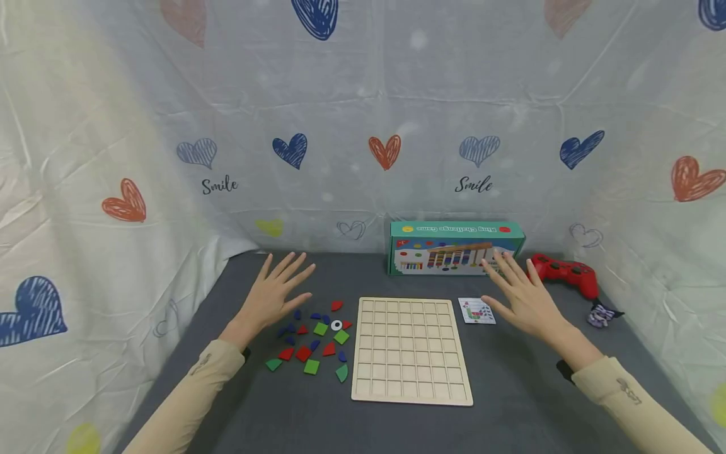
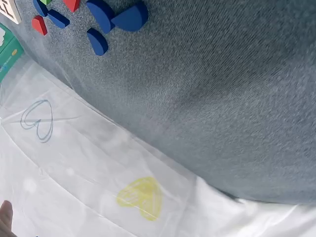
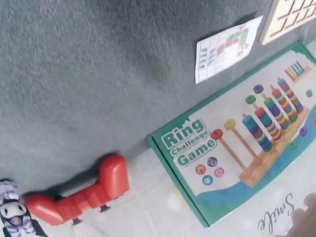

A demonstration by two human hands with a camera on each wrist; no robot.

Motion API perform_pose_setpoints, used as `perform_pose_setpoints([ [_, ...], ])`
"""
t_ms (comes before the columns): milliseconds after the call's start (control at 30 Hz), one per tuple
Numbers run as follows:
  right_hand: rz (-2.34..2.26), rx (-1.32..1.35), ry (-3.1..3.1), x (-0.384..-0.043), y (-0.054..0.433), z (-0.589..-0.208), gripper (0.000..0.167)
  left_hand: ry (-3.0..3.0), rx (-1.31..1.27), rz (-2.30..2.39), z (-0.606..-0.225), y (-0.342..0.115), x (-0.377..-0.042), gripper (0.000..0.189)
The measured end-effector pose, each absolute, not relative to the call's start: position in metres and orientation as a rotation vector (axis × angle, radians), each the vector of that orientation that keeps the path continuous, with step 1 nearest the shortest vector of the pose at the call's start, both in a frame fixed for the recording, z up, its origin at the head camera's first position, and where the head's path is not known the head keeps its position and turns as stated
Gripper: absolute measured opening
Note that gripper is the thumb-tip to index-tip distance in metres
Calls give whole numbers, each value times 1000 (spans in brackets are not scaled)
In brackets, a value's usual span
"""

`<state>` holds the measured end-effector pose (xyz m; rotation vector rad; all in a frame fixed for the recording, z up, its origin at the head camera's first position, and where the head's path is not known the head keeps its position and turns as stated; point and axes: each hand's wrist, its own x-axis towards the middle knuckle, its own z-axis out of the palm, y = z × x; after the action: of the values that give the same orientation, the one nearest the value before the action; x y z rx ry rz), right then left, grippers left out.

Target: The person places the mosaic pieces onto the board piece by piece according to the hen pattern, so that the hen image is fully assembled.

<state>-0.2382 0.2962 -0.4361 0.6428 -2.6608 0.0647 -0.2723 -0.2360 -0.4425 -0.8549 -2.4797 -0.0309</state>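
Note:
Both hands hover with fingers spread and hold nothing. My left hand [image 1: 271,295] is over the table's left side, just beyond a scatter of small coloured pieces. Among these are a red square [image 1: 303,354], a green square [image 1: 311,367], dark blue half-rounds [image 2: 131,18] and a white ring [image 1: 336,325]. My right hand [image 1: 522,299] is above the right side, near a small pattern card [image 1: 476,311] printed with coloured shapes. Between the hands lies a pale wooden grid board [image 1: 411,350], its squares bare. Only a fingertip of each hand enters the wrist views.
At the back stands a green Ring Challenge Game box [image 1: 456,248], partly behind the right hand. A red game controller [image 1: 567,275] and a small purple-and-black figure [image 1: 600,314] lie at the right. A white heart-printed cloth [image 1: 340,94] hangs round the grey table [image 1: 408,429].

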Motion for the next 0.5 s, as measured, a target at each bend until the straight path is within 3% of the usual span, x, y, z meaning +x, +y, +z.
perform_pose_setpoints([
  [500, 229, 634, -2731, -218, 294, -457, 75, -2586, -780, -147, -463, -241, -252, 70],
])
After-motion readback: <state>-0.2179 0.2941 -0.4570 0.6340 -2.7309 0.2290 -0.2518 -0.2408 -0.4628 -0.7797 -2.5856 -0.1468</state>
